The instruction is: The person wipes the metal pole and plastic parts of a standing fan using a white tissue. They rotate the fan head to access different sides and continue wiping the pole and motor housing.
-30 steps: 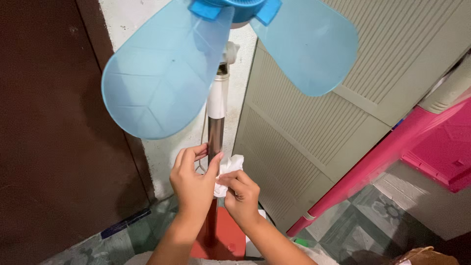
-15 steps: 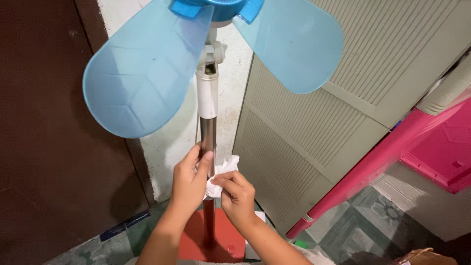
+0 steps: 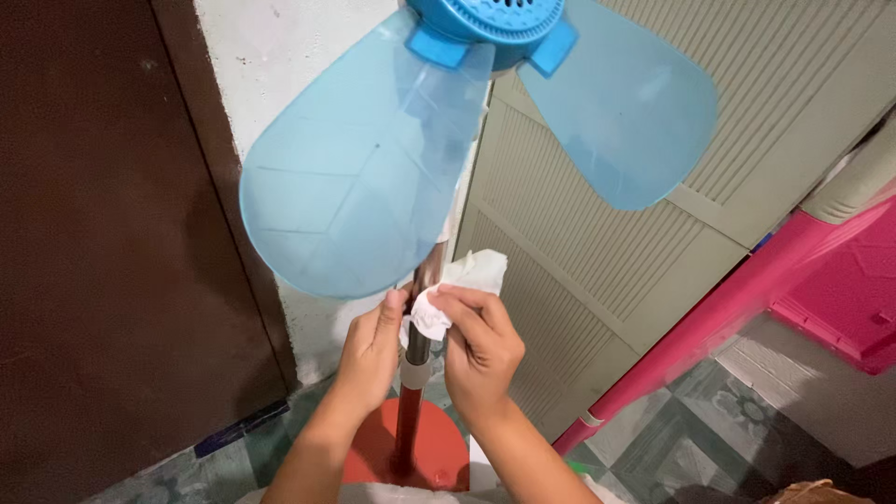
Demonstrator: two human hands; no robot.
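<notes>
Beneath translucent blue plastic fan blades [image 3: 355, 205], the left hand [image 3: 371, 350] curls around a shiny metal fan pole [image 3: 417, 341]. The right hand [image 3: 481, 347] pinches a crumpled white tissue [image 3: 448, 299] against the pole. The tissue looks light, soft, easily torn; best gripped bunched.

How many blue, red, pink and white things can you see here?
Blue: 2 fan blades, 1 fan hub = 3
Red: 1 fan base
Pink: 1 plastic piece
White: 1 tissue
Total: 6
</notes>
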